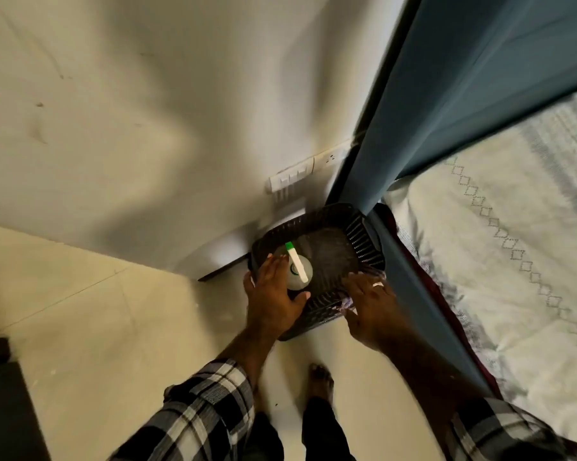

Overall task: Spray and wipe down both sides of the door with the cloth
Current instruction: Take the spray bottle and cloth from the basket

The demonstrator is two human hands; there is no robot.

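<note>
The bottle (pixel 299 272) stands upright in the near-left corner of a dark slotted basket (pixel 363 237) on the floor, its white-and-green spray head on top with the nozzle end aimed toward 11 o'clock and the trigger end toward 5 o'clock. The left hand (pixel 273 291) is the nearer of the two: it lies against the bottle's 9 o'clock side, fingers reaching up past the body toward the spray head and the thumb crossing below the bottle at about 6 o'clock. This grip looks half closed around the bottle, wrapped but perhaps not yet tight; motion blur keeps me from saying how firmly. The bottle's long axis runs nearly straight up at the camera, so a lift would likely go straight up out of the basket. The right hand (pixel 370 304) sits at 3 o'clock from the bottle, over the basket's near-right rim, with a ring on one finger. Its grip is curled on a pale, purplish cloth (pixel 347 302), of which only a crumpled bit shows under the fingers at the rim. The door itself I cannot pick out here; a blue curtain (pixel 463 94) hangs at 1 o'clock and a bed (pixel 496 244) lies at 3 o'clock. Judging by this, both tools are in hand and spraying has not begun.
</note>
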